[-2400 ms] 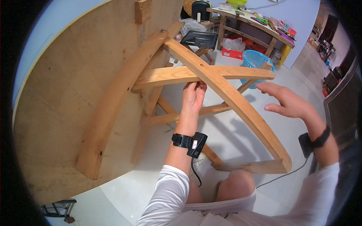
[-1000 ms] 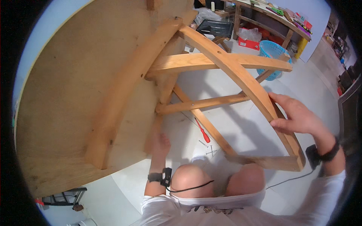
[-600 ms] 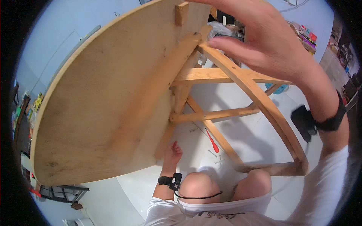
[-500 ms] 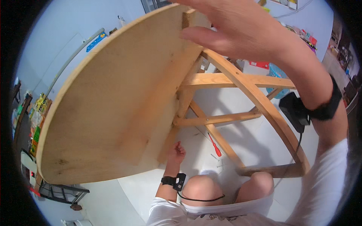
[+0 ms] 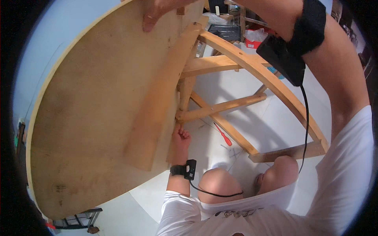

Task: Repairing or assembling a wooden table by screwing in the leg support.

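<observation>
A large rounded wooden tabletop stands tilted on its side at the left, its underside with a wooden batten facing me. Joined to it are curved wooden legs and crossbars. My right hand reaches over the upper part of that underside, its thumb pointing down at the panel; the other fingers are cut off by the top edge. My left hand is closed, fingers curled, beside the batten's lower end below a crossbar joint. What it holds, if anything, I cannot make out.
A red screwdriver lies on the white floor between the legs, with several screws near it. Behind the frame are a red box and a black crate. A dark metal stand is at lower left.
My right hand has moved left and up, across the underside. The tabletop and legs have shifted leftward in view; my left hand has moved slightly up toward the crossbar joint, still curled.
</observation>
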Demonstrator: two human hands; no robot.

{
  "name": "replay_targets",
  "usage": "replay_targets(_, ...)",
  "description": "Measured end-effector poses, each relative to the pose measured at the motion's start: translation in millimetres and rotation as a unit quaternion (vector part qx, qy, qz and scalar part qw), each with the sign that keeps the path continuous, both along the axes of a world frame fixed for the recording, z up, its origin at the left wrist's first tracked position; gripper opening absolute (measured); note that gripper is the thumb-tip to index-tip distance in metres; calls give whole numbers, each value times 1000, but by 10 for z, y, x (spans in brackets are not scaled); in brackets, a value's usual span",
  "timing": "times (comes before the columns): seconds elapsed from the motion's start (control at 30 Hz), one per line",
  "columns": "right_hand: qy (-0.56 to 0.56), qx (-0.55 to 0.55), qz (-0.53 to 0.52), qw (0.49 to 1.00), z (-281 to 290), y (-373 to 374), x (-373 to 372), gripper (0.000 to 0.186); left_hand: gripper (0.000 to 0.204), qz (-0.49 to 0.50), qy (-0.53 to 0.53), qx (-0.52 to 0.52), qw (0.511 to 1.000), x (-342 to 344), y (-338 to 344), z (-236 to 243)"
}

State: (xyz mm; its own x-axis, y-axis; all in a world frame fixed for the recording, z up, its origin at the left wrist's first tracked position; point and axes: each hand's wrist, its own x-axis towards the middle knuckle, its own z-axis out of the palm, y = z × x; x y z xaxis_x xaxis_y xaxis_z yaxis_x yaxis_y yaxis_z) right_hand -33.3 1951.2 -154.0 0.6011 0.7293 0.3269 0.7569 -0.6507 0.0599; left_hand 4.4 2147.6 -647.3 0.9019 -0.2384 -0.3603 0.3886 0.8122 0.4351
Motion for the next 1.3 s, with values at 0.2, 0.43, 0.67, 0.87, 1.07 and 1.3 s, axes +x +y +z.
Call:
replay_targets(0.2, 148, 27, 6, 989, 65, -3, -122, 32, 25, 58, 86, -56, 993, 33, 157, 69)
replay_targets(0.43, 133, -13, 8, 991, 85, 19, -123, 35, 16, 63, 7, -48, 997, 37, 282, 56)
replay_targets(0.67, -126, -108, 1, 986, 58, 224, 138, 33, 20, 112, -29, -136, 984, 98, 322, 150)
replay_targets(0.87, -77, -110, -84, 987, 80, 207, -246, 33, 28, 102, -27, -94, 990, 51, 296, 70)
replay_targets(1.07, -142, -154, 0, 978, 143, 100, -41, 32, 26, 78, -30, -225, 971, 9, 246, 134)
replay_targets(1.3, -131, -91, 28, 987, 187, 74, -148, 30, 11, 97, -15, -146, 984, -182, 202, 339)
